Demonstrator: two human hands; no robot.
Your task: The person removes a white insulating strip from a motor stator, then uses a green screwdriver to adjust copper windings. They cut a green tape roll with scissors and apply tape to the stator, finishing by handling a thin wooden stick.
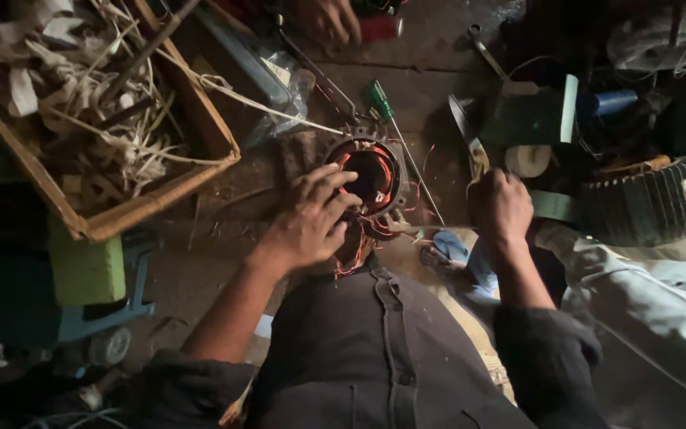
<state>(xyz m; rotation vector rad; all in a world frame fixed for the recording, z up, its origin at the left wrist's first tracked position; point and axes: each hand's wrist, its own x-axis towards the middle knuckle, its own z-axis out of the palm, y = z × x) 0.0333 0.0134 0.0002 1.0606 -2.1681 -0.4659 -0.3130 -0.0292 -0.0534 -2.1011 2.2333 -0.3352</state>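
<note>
A round motor stator [372, 176] with red and copper wire coils in its bore rests on the dark floor just in front of me. My left hand [309, 220] lies on its near left rim, fingers spread over the windings. Loose red wires [352, 256] trail below that hand. My right hand [502, 205] is closed around the handle of a metal tool [470, 141] whose flat blade points up and away. A thin rod [421, 181] lies between the stator and my right hand.
A wooden crate [200, 127] of pale strips and scraps sits at the left. A green-handled screwdriver [379, 100] and a wrench [486, 49] lie beyond the stator. Another ribbed stator [645, 205] stands at right. Another person's hand [329, 17] shows at top, a light sleeve [645, 294] at right.
</note>
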